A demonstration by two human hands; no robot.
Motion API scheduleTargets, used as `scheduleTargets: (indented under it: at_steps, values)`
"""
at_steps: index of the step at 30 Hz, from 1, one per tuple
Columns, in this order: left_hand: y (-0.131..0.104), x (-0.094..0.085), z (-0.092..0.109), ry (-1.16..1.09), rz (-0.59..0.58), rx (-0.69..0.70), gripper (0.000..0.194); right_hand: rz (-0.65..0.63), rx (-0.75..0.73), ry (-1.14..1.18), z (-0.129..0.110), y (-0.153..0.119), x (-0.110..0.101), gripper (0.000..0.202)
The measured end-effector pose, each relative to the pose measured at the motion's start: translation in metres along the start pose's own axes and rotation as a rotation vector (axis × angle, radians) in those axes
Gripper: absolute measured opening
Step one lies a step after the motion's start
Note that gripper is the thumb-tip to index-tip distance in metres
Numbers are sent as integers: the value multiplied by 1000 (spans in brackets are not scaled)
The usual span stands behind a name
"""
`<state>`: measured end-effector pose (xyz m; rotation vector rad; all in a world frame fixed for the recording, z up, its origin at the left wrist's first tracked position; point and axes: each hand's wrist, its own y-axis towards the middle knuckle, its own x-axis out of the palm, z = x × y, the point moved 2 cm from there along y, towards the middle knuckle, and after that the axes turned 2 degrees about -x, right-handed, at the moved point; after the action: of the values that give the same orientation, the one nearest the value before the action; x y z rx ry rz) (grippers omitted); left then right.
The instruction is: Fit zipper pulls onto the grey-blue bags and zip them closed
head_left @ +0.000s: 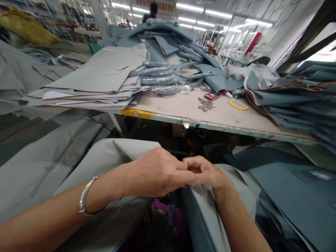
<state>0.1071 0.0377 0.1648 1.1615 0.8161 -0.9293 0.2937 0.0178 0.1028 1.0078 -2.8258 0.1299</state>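
My left hand (pixel 160 171), with a silver bangle at the wrist, meets my right hand (pixel 207 173) in front of me, below the table edge. Both are closed, fingertips pinched together and touching. Whatever lies between the fingers is hidden. Beneath my left forearm spreads a large grey sheet (pixel 112 150) of smooth material with blue edging. Another grey panel (pixel 208 203) with a blue border hangs under my right hand. A narrow dark strip (pixel 172 208) dangles below the hands, in front of purple patterned cloth (pixel 181 220).
Ahead stands a worktable (pixel 170 110). It carries stacked grey panels (pixel 99 70), plastic-wrapped blue handles (pixel 160 78), a pile of small metal pieces (pixel 206 104), a red box (pixel 211 96) and a yellow ring (pixel 238 105). Blue-grey panels (pixel 294 98) are heaped at right.
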Motion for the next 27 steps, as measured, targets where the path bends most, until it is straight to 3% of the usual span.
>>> scheduleTargets:
  at_steps: [7, 12, 15, 19, 21, 23, 27]
  values:
    - [-6, 1, 0, 93, 162, 77, 18, 117, -84, -51, -10, -11, -2, 28]
    - [-2, 5, -2, 79, 230, 102, 17, 60, -107, -267, -27, -14, 6, 68]
    - [0, 5, -4, 29, 224, 72, 17, 93, -45, -322, -25, -15, 8, 60]
    - [0, 4, -14, -20, 223, -31, 6, 125, 32, -194, -15, -23, 7, 50]
    - [1, 5, -22, 6, 208, -152, 21, 148, 22, -166, -13, -28, 6, 49]
    - [2, 6, -31, 42, 148, -236, 26, 169, -27, -193, -13, -33, 6, 47]
    - [2, 7, -43, 167, -13, -245, 25, 242, -40, -321, -13, -41, 3, 42]
